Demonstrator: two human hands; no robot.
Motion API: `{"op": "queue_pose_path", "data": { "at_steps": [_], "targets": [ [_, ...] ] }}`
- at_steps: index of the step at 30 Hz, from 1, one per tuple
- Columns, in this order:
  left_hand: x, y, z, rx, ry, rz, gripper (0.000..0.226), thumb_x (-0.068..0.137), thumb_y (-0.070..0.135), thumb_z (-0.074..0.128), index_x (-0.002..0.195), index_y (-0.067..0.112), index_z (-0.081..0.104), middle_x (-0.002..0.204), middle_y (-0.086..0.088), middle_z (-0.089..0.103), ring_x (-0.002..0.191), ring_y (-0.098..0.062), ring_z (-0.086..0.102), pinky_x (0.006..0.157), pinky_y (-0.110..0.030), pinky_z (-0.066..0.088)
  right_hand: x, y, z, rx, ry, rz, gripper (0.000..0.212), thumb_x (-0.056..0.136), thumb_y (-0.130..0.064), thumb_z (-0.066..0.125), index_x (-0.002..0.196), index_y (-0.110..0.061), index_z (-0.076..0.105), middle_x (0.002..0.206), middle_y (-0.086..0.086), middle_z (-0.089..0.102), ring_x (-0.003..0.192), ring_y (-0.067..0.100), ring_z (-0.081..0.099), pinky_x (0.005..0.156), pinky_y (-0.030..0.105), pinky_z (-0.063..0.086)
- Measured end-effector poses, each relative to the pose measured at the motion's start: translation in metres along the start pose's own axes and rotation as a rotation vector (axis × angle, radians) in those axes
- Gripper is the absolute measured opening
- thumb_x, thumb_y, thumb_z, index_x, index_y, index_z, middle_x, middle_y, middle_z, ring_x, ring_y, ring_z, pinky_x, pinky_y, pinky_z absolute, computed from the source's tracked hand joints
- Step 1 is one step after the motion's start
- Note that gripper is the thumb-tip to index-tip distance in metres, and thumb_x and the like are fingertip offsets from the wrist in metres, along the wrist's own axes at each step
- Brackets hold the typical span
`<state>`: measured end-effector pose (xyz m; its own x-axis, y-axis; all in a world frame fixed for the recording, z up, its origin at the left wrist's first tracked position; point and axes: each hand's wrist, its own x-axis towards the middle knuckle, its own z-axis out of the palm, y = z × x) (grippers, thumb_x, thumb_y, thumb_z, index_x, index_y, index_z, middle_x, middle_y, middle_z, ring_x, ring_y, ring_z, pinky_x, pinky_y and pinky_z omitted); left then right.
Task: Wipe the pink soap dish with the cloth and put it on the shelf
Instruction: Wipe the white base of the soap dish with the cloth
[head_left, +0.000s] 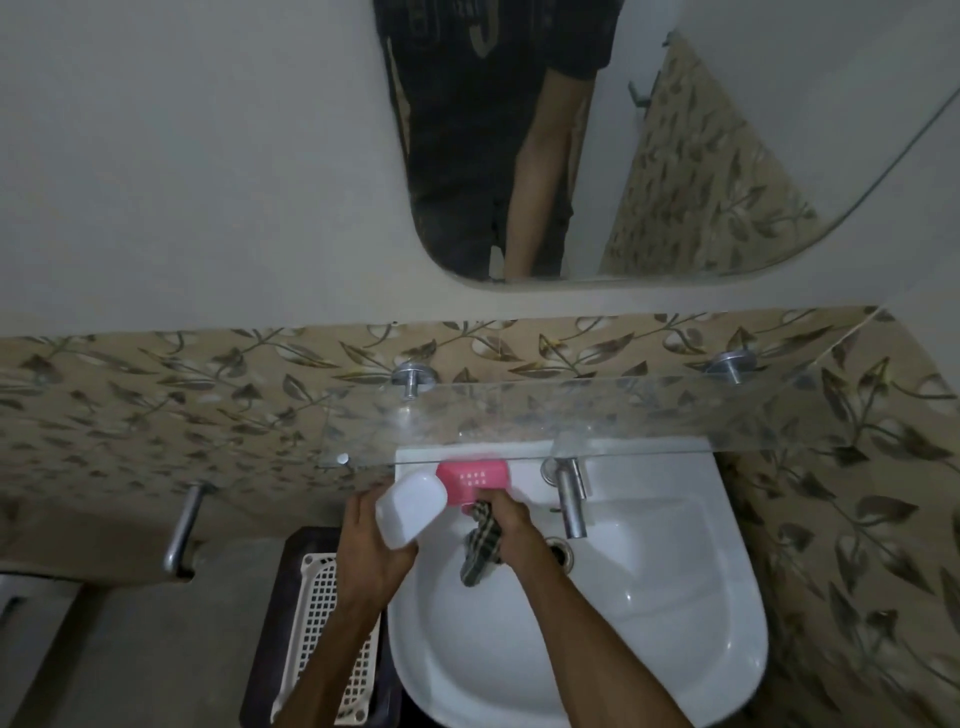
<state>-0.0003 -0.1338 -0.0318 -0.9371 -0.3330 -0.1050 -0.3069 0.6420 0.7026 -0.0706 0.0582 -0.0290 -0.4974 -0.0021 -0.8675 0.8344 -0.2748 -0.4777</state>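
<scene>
Pink and perforated, the rectangular plastic soap dish (471, 480) sits at mid-frame on the white ceramic basin's (675, 597) back rim just under the clear glass shelf (571, 415), where the right hand (506, 525), clamped on a dangling checked cloth (480, 551), can wipe it while the left hand (371, 545) grips its smooth white lid (410, 512) aside.

Sink (649, 597): glossy white ceramic, smooth, with highlights. Tap (571, 499): polished metal. Shelf (649, 415): clear glass, slightly smeared, on shiny metal pegs (410, 379). Dish (472, 480): smooth pink plastic, perforated. Lid (410, 509): white plastic, semi-gloss, held in the left hand (371, 551). Cloth (480, 551): soft woven fabric, checked, matt, gripped in the right hand (511, 525). Basket (327, 623): white plastic lattice. Bar (182, 530): brushed metal. Tiles (156, 405): leaf-printed, low sheen. Mirror (675, 156): smooth, reflective.
</scene>
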Motion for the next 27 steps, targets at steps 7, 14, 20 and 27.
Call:
{"op": "queue_pose_path", "data": {
  "at_steps": [7, 14, 20, 27],
  "targets": [
    [-0.008, 0.013, 0.002, 0.04, -0.037, 0.072, 0.078, 0.059, 0.018, 0.092, 0.128, 0.014, 0.056, 0.123, -0.005, 0.052, 0.108, -0.031, 0.06, 0.08, -0.036, 0.052, -0.01, 0.004, 0.0, -0.131, 0.087, -0.047, 0.027, 0.093, -0.017, 0.063, 0.105, 0.005, 0.072, 0.092, 0.019, 0.077, 0.074, 0.028, 0.066, 0.074, 0.033, 0.054],
    [-0.027, 0.06, 0.002, -0.075, -0.119, 0.157, 0.082, 0.059, 0.029, 0.09, 0.132, 0.022, 0.055, 0.122, 0.005, 0.047, 0.111, -0.013, 0.051, 0.088, -0.019, 0.042, -0.054, 0.008, -0.041, 0.083, 0.139, -0.206, 0.021, 0.085, -0.029, 0.068, 0.079, -0.009, 0.07, 0.061, 0.006, 0.064, 0.048, 0.021, 0.062, 0.062, 0.043, 0.061],
    [-0.054, 0.115, 0.008, -0.263, -0.172, 0.328, 0.082, 0.059, 0.033, 0.091, 0.13, 0.04, 0.051, 0.128, 0.018, 0.051, 0.124, -0.001, 0.05, 0.097, -0.003, 0.038, -0.091, -0.006, -0.076, -0.02, 0.052, -0.243, 0.037, 0.068, -0.026, 0.072, 0.097, -0.003, 0.071, 0.064, 0.011, 0.066, 0.056, 0.024, 0.06, 0.055, 0.034, 0.05],
    [-0.069, 0.161, 0.006, -0.578, -0.229, 0.244, 0.102, 0.065, 0.032, 0.098, 0.151, 0.029, 0.044, 0.144, 0.013, 0.055, 0.131, -0.005, 0.053, 0.096, -0.016, 0.05, -0.12, -0.024, -0.103, -0.06, -0.01, -0.231, 0.038, 0.064, -0.026, 0.069, 0.093, -0.002, 0.07, 0.069, 0.013, 0.07, 0.068, 0.03, 0.065, 0.071, 0.041, 0.051]
  ]
}}
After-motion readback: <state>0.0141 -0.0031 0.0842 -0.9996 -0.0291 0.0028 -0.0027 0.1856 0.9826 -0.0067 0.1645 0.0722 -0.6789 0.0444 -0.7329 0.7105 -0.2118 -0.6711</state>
